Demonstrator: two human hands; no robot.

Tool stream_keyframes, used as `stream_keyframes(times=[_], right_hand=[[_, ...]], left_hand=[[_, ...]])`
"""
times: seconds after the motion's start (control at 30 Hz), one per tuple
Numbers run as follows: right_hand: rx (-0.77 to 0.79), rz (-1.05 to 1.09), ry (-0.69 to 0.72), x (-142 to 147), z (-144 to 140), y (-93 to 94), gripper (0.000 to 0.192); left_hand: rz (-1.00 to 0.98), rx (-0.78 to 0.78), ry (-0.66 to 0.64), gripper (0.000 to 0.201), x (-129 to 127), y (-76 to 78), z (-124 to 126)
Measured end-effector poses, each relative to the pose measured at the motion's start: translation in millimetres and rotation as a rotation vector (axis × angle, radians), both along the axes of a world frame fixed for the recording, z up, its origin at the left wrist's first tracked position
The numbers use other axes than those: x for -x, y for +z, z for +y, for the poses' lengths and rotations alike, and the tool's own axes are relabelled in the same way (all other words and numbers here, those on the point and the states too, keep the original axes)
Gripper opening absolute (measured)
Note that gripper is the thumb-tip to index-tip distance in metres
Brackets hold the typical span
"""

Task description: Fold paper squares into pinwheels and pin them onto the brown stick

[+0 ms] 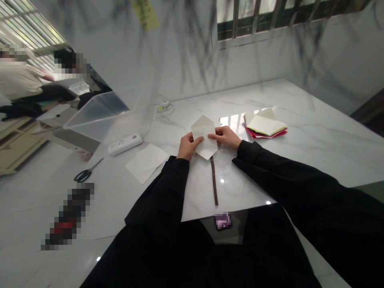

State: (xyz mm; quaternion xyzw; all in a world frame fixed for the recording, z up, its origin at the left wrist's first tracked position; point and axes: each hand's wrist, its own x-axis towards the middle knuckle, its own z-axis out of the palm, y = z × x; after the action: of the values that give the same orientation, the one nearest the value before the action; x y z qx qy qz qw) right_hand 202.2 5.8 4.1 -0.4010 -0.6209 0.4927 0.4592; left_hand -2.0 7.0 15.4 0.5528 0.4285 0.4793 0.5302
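Held up between both hands is a folded sheet of white paper [205, 127], roughly six-sided in outline. My left hand [188, 146] pinches its left edge, thumb on the front face. On the right edge my right hand [226, 137] grips it the same way, thumb pressed near the middle. Below the paper a thin brown stick [214, 182] lies on the white marbled table [198, 200], its upper end partly hidden by the paper. Left of my left hand more white paper [147, 162] lies flat.
A stack of coloured paper [265, 124] sits at the right. To the left are black-handled scissors [84, 175], a long white device [125, 145] and a clear plastic bin [96, 114]. A small white item with a cable [163, 106] lies near the wall. Two people sit at far left.
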Motion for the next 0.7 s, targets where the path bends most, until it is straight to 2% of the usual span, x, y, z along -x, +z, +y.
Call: stream_keyframes(times=[0.27,0.5,0.7], right_hand=[[0.006,-0.024,-0.011,-0.1,0.8,-0.2,0.039],[-0.004,-0.054,-0.009,-0.1,0.6,-0.8,0.039],[-0.023,-0.052,0.004,-0.5,1.5,-2.6,0.038]], left_hand=[[-0.028,0.006,0.001,0.062,0.1,-1.4,1.5],[-0.015,0.004,-0.016,0.072,-0.2,3.6,-3.5],[-0.02,0.02,0.001,0.073,0.4,-1.5,0.0]])
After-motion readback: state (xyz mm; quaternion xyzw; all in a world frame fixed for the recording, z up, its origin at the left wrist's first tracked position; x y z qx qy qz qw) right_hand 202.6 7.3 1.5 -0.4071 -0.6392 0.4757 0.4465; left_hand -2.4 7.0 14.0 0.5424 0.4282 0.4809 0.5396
